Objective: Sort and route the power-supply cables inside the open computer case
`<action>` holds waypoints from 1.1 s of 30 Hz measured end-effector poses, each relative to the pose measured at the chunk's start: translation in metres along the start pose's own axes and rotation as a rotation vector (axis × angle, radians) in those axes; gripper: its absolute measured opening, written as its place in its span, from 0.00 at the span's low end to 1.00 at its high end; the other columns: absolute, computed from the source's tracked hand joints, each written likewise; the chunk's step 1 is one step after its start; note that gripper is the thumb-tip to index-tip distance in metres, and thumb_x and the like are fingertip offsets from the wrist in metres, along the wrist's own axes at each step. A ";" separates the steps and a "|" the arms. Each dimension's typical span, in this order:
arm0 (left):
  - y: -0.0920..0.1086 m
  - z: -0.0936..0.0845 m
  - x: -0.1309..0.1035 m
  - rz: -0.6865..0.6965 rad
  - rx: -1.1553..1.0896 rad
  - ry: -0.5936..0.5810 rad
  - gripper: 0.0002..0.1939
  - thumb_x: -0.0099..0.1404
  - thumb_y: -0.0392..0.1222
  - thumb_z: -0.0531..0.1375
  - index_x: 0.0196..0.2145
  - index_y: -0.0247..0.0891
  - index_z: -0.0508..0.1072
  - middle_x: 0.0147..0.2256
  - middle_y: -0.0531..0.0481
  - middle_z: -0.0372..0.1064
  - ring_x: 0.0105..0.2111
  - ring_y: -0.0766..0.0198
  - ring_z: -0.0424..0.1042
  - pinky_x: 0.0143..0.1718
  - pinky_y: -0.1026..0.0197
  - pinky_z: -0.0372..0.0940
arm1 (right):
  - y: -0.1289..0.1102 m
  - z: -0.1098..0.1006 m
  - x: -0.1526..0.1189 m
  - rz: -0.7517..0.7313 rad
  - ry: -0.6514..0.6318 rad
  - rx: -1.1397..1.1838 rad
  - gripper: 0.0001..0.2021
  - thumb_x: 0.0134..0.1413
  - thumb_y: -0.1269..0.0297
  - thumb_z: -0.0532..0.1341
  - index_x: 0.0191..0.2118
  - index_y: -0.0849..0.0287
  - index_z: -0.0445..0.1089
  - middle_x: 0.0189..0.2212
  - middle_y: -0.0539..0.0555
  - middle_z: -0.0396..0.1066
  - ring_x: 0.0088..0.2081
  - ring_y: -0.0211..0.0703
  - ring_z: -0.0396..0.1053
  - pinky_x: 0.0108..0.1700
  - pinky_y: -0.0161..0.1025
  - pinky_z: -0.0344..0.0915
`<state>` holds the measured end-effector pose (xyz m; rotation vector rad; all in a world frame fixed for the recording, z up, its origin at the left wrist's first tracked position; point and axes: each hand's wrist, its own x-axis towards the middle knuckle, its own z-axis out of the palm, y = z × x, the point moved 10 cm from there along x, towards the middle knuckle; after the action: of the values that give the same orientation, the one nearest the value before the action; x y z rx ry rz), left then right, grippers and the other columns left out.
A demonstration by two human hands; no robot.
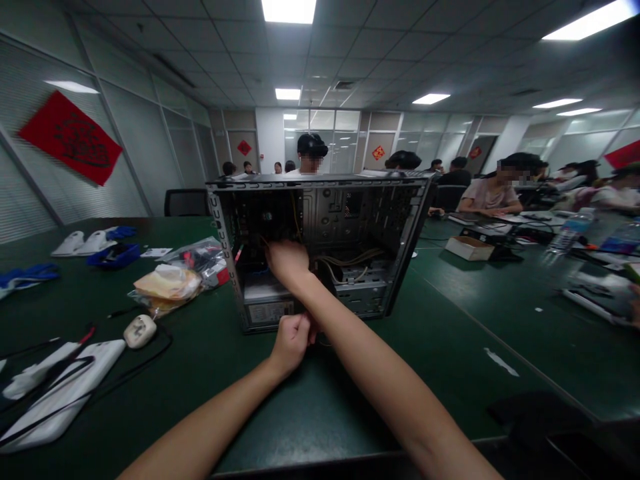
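A computer case (405,247) stands upright on the green table, its open side facing me. Inside, a fan (267,216) sits at the upper left, the labelled power supply (270,311) at the lower left, and pale cables (353,259) run across the right part. My right hand (289,261) reaches into the case below the fan, fingers curled; their tips and anything in them are hidden. Below it, my left hand (291,341) is closed in a fist at the case's lower front edge, partly behind my right forearm. What it holds, if anything, does not show.
Left of the case lie a clear plastic bag (170,283), a blue tray (114,255), blue gloves (30,277), a white earbud case (140,331) and a white power bank (65,393) with cables. To the right are a cardboard box (469,249) and a bottle (573,231). Other people sit beyond.
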<state>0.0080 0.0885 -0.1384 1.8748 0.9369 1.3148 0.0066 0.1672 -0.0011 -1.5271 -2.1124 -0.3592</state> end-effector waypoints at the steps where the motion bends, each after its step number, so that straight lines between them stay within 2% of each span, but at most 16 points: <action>1: 0.000 0.001 0.000 0.003 0.000 -0.003 0.30 0.71 0.53 0.45 0.16 0.37 0.65 0.15 0.51 0.62 0.17 0.67 0.61 0.22 0.65 0.56 | -0.001 0.000 0.001 -0.004 0.001 -0.003 0.16 0.67 0.66 0.51 0.40 0.65 0.77 0.35 0.66 0.77 0.39 0.54 0.77 0.39 0.42 0.71; 8: -0.005 0.007 -0.003 -0.005 -0.020 -0.034 0.26 0.68 0.49 0.51 0.14 0.36 0.64 0.13 0.52 0.61 0.15 0.69 0.59 0.19 0.65 0.52 | -0.017 0.002 0.009 -0.045 -0.035 0.011 0.14 0.65 0.71 0.52 0.41 0.65 0.77 0.37 0.66 0.77 0.40 0.53 0.77 0.39 0.42 0.72; 14: -0.016 0.005 -0.001 -0.048 -0.061 -0.010 0.25 0.66 0.50 0.53 0.14 0.36 0.63 0.13 0.52 0.59 0.15 0.70 0.58 0.18 0.66 0.50 | -0.018 0.003 0.009 -0.033 -0.056 0.025 0.14 0.64 0.73 0.53 0.42 0.63 0.77 0.37 0.66 0.77 0.41 0.54 0.77 0.39 0.44 0.72; 18: -0.014 -0.002 0.003 -0.075 -0.108 0.024 0.23 0.67 0.51 0.52 0.19 0.36 0.63 0.14 0.54 0.59 0.15 0.70 0.57 0.18 0.66 0.51 | -0.019 0.001 0.008 -0.041 -0.057 0.036 0.14 0.67 0.68 0.52 0.42 0.63 0.76 0.38 0.65 0.77 0.41 0.53 0.76 0.39 0.42 0.71; 22: -0.001 -0.015 0.012 -0.077 -0.168 0.049 0.17 0.67 0.53 0.53 0.30 0.36 0.65 0.18 0.57 0.61 0.17 0.70 0.58 0.19 0.66 0.55 | -0.016 -0.011 -0.002 -0.081 -0.031 0.076 0.20 0.70 0.58 0.48 0.40 0.63 0.75 0.36 0.63 0.76 0.36 0.50 0.76 0.36 0.39 0.69; 25: 0.005 -0.028 0.020 -0.092 -0.313 0.084 0.15 0.67 0.52 0.56 0.38 0.36 0.66 0.21 0.57 0.64 0.19 0.69 0.61 0.21 0.67 0.58 | -0.005 -0.034 -0.022 -0.160 0.118 0.089 0.17 0.69 0.60 0.48 0.40 0.61 0.72 0.36 0.60 0.75 0.34 0.45 0.74 0.34 0.36 0.64; 28: 0.007 -0.036 0.026 -0.124 -0.527 0.094 0.18 0.66 0.50 0.57 0.48 0.36 0.65 0.24 0.56 0.66 0.21 0.68 0.64 0.23 0.67 0.60 | 0.016 -0.052 -0.060 -0.272 0.308 0.102 0.15 0.68 0.62 0.50 0.37 0.61 0.71 0.34 0.57 0.73 0.37 0.44 0.70 0.36 0.36 0.61; 31: 0.009 -0.038 0.031 -0.175 -0.702 0.071 0.23 0.66 0.48 0.57 0.55 0.38 0.62 0.24 0.56 0.66 0.22 0.67 0.64 0.24 0.67 0.60 | 0.043 -0.045 -0.107 -0.420 0.405 0.115 0.16 0.67 0.64 0.51 0.30 0.61 0.70 0.27 0.54 0.70 0.30 0.40 0.65 0.33 0.36 0.57; 33: 0.011 -0.038 0.032 -0.210 -0.771 0.065 0.22 0.65 0.47 0.58 0.55 0.39 0.62 0.24 0.55 0.66 0.23 0.67 0.65 0.24 0.67 0.60 | 0.056 -0.026 -0.139 -0.548 0.401 0.117 0.16 0.66 0.64 0.53 0.27 0.61 0.69 0.23 0.53 0.67 0.26 0.38 0.62 0.30 0.37 0.53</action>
<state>-0.0186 0.1140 -0.1030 1.1170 0.5183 1.3527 0.0993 0.0612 -0.0588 -0.7115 -2.1376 -0.6571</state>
